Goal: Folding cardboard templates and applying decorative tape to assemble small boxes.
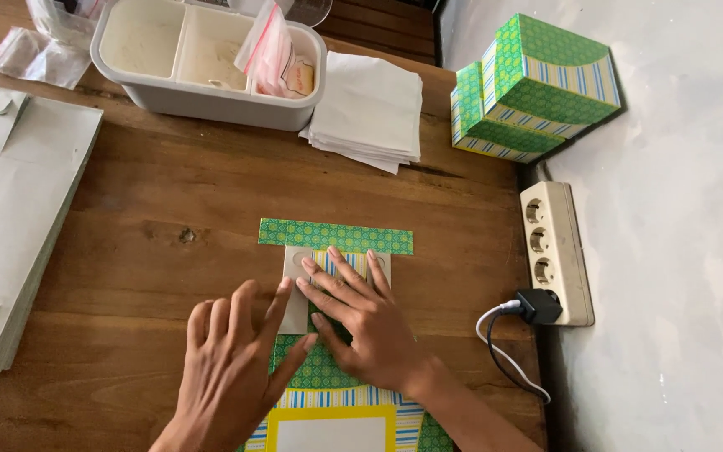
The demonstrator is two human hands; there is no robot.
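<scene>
At lower centre of the frame, both hands, left [232,360] and right [361,314], press flat, fingers spread and gripping nothing, on the box blank [335,335]: light, thin card, probably best handled by its edges.

A small home craft or packing workspace, set up on a worn wooden plank table [169,209] pushed against a plain plastered wall [679,251]. Supplies lie in batches: a stack of white paper sheets [370,109], a pile of flat grey card blanks [10,218], a white divided plastic tub [202,63], and two finished green patterned boxes [529,88]. A household power strip [554,251] lies along the table's edge.
</scene>
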